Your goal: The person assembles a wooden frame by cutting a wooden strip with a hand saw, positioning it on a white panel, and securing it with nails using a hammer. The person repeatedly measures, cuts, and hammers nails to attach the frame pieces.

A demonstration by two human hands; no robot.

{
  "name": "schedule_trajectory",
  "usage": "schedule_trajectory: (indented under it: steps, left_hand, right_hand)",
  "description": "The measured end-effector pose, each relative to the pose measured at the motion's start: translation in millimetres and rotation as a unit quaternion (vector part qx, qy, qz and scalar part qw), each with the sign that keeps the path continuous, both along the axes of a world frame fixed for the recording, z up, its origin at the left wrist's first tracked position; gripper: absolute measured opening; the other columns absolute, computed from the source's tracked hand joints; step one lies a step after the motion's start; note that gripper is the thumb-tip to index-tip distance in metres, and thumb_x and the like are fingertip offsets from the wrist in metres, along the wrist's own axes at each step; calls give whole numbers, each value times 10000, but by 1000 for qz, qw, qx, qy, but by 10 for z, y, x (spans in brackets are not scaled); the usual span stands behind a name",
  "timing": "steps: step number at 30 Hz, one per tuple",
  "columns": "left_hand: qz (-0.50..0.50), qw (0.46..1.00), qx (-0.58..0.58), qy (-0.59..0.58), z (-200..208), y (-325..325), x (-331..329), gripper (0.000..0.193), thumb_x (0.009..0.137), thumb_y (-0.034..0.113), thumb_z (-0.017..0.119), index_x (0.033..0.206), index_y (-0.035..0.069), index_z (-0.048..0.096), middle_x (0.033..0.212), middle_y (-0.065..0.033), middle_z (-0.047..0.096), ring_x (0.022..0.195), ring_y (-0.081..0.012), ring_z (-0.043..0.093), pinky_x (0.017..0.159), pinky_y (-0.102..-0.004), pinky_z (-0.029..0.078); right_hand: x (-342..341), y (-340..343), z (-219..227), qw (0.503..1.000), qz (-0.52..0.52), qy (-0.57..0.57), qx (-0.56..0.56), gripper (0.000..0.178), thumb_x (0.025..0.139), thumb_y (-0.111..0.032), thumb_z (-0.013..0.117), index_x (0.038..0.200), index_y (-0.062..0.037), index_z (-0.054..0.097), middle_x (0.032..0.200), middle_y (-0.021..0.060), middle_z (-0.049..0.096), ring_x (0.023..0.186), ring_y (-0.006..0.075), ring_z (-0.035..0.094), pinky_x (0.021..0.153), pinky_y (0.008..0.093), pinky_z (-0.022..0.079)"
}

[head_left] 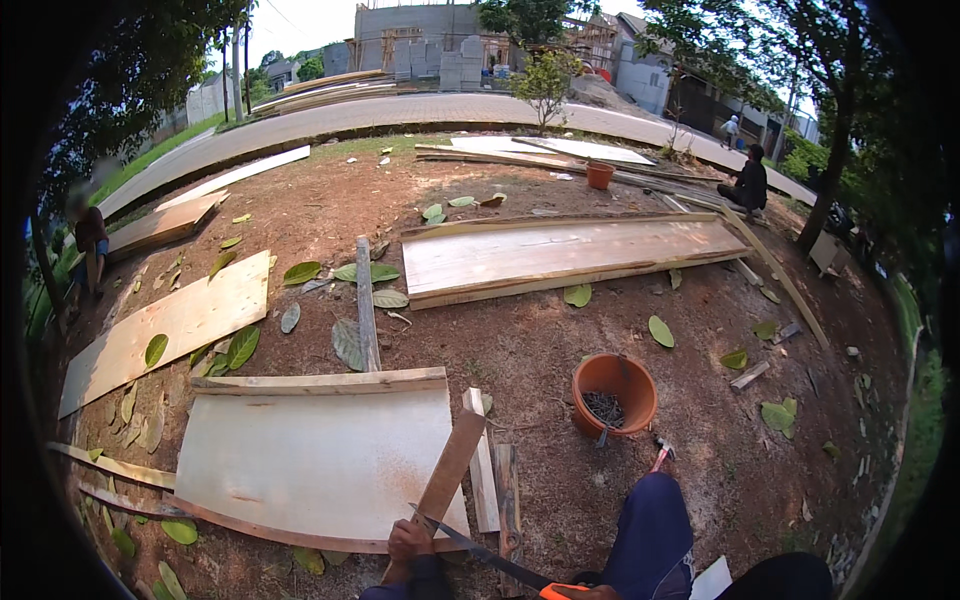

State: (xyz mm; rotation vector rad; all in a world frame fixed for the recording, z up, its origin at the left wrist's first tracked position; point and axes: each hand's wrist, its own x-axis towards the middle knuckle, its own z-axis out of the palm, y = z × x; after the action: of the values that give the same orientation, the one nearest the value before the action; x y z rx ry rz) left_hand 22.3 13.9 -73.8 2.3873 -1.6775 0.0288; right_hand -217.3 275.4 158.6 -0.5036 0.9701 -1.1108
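Observation:
A brown wooden batten (449,465) slants over the right end of a pale plywood panel (310,450) framed with wood strips. My left hand (408,541) is closed round the batten's near part. At the lower edge, my right hand (592,593) grips the orange handle of a hand saw (500,565), only partly in view. The saw's dark blade points up and left, and its tip end lies at the batten, just above my left hand. Sawdust speckles the panel beside the batten. Two short wood pieces (482,470) lie along the panel's right side.
An orange bucket (640,385) holding nails stands right of centre, with a hammer (661,453) beside it by my knee. Beyond lie a long framed panel (570,255), a plywood sheet (180,325) and a grey batten (367,305). People (748,185) are at the far right and left.

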Motion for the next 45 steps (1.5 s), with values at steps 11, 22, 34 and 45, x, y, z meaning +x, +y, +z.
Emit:
schedule_trajectory:
  steps: [11, 22, 34, 45]
  left_hand:
    - [32, 995, -50, 77, 253, -11, -96, 234, 923, 270, 578, 829, 61, 626, 786, -189, 703, 717, -432, 702, 620, -582, 550]
    - [-2, 999, -32, 38, 165, 73, -129, 319, 918, 377, 630, 911, 60, 597, 758, -148, 683, 701, -388, 705, 604, -532, 556]
    - [2, 994, -9, 105, -235, 198, -72, 229, 870, 316, 621, 802, 100, 659, 786, -103, 712, 783, -292, 716, 711, -431, 567]
    - [-30, 998, -42, 46, 210, 95, -104, 226, 916, 251, 573, 947, 35, 634, 825, -124, 692, 773, -317, 700, 741, -478, 568]
  right_hand:
    - [-37, -135, -569, 859, 128, 461, -182, 476, 1018, -304, 558, 1443, -89, 555, 1216, 163, 716, 999, 345, 733, 916, 436, 598]
    - [124, -500, -263, 819, 158, 529, -156, 498, 972, -277, 625, 1416, -55, 582, 1011, 204, 722, 893, 366, 716, 815, 467, 580]
    - [161, -462, -224, 826, 107, 537, -133, 471, 912, -143, 643, 1357, 9, 623, 814, 250, 715, 746, 359, 758, 696, 444, 585]
    - [111, -636, -79, 847, 105, 506, -126, 436, 922, -101, 650, 1333, 41, 628, 858, 233, 733, 746, 288, 761, 697, 400, 576]
